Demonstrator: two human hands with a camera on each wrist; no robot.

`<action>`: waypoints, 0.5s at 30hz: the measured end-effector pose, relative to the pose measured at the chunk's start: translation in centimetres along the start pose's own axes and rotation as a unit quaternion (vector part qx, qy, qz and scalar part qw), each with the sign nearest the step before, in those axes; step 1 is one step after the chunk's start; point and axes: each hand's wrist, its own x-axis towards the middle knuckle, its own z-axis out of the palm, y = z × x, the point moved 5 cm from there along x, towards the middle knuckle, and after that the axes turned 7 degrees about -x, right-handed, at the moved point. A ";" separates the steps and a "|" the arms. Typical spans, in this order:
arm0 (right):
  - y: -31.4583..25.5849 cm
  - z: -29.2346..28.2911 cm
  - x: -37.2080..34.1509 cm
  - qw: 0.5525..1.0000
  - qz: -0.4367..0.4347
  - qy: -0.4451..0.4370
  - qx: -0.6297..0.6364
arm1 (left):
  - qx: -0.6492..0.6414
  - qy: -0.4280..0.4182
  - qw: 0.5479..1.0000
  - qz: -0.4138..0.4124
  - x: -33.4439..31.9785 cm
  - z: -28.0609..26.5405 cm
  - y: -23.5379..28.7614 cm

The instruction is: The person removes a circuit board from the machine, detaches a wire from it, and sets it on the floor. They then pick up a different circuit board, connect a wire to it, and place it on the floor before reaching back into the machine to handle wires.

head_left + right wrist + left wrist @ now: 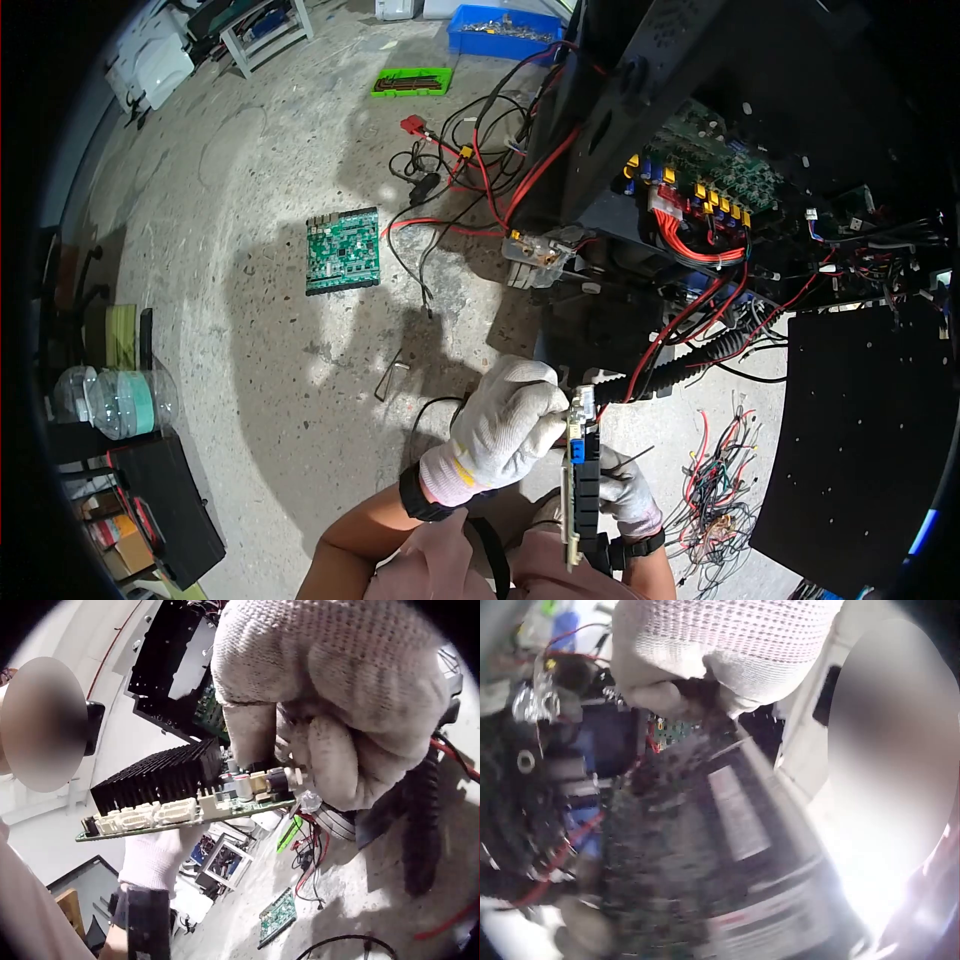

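A circuit board point(570, 490) with a black finned heat sink point(161, 776) is held up on edge in front of the person's body. The white-gloved left hand point(505, 430) grips its upper end, fingers curled over the edge. On the other side, the gloved right hand point(630, 497) is partly hidden behind the board. In the right wrist view, the right hand point(330, 697) has bent fingers at the board's connector corner. White sockets point(142, 817) line the near edge. Labels point(739, 814) show on its dark face in the blurred left wrist view.
A second green board point(343, 250) lies on the floor, with an L-shaped hex key point(390, 378) nearer. Red and black cables point(480, 190) trail from a black open cabinet point(640, 110). Loose wires point(715, 500) lie right, beside a black panel point(860, 430). Green point(411, 82) and blue trays point(500, 48) stand farther off.
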 end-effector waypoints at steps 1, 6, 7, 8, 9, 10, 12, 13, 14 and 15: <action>0.6 -0.1 0.1 1.000 -0.012 0.000 -0.018 | 0.021 -0.022 0.999 0.012 0.1 0.0 0.0; 1.0 1.1 -0.6 0.993 0.072 -0.057 0.074 | 0.070 0.030 0.996 0.045 0.5 -0.6 0.5; 1.4 1.2 -0.6 0.989 0.090 -0.087 0.072 | 0.066 0.027 0.995 0.067 0.5 -0.7 0.7; 1.8 1.2 -0.7 0.985 0.108 -0.118 0.069 | 0.062 0.023 0.994 0.089 0.6 -0.7 0.8; 1.9 1.3 -0.6 0.987 0.099 -0.121 0.047 | 0.063 0.023 0.994 0.089 0.6 -0.7 0.7; 1.6 1.6 -0.4 0.987 0.089 -0.125 0.047 | 0.018 0.020 0.997 0.070 0.6 -0.6 0.5; 1.0 2.4 -0.2 0.988 0.068 -0.133 0.047 | -0.025 0.017 0.998 0.050 0.6 -0.4 0.5; 0.0 2.7 0.2 0.996 0.016 -0.085 0.004 | -0.063 0.026 0.997 0.034 0.6 -0.4 0.6; -0.7 2.6 0.3 0.998 -0.035 -0.037 -0.039 | -0.102 0.035 0.994 0.018 0.5 -0.4 0.6; -0.7 2.4 0.3 0.997 -0.046 -0.049 -0.050 | -0.144 0.040 0.988 -0.044 0.0 -0.3 0.0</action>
